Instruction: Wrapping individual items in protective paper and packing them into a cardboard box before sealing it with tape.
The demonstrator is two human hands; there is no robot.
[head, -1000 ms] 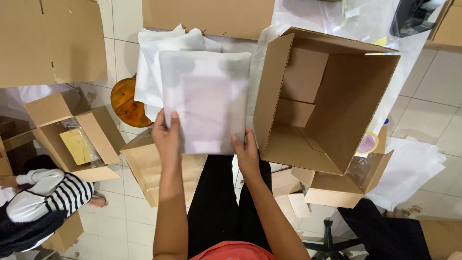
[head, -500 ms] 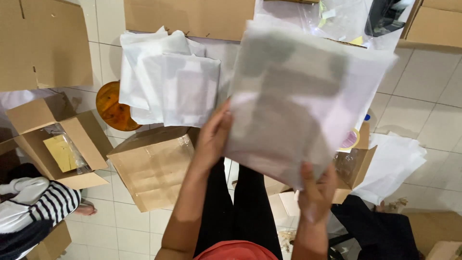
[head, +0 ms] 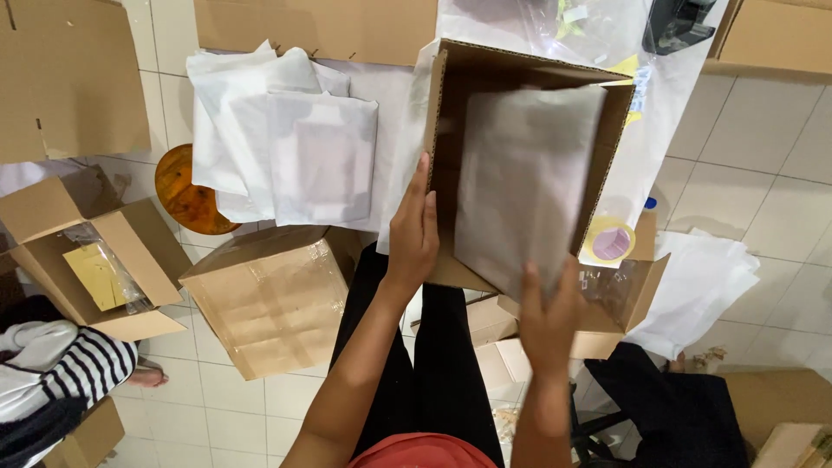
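My right hand [head: 548, 314] grips the lower edge of a flat white plastic-wrapped packet [head: 527, 182], which stands tilted inside an open cardboard box [head: 446, 113] lying on its side. My left hand [head: 414, 227] rests with fingers extended on the box's left wall and lower flap, steadying it. A pile of similar white packets [head: 286, 147] lies on the floor to the left of the box.
A sealed taped carton [head: 260, 299] sits at my left knee. An open box with a yellow item [head: 82, 260] is further left, beside a person in a striped sleeve [head: 61, 364]. An orange round stool [head: 182, 195], a tape roll [head: 609, 241], white sheets [head: 702, 286] and flat cardboard surround me.
I lifted one white packet off the pile, swung it right and lowered it into the open box. My left hand moved from the packet to the box's wall.
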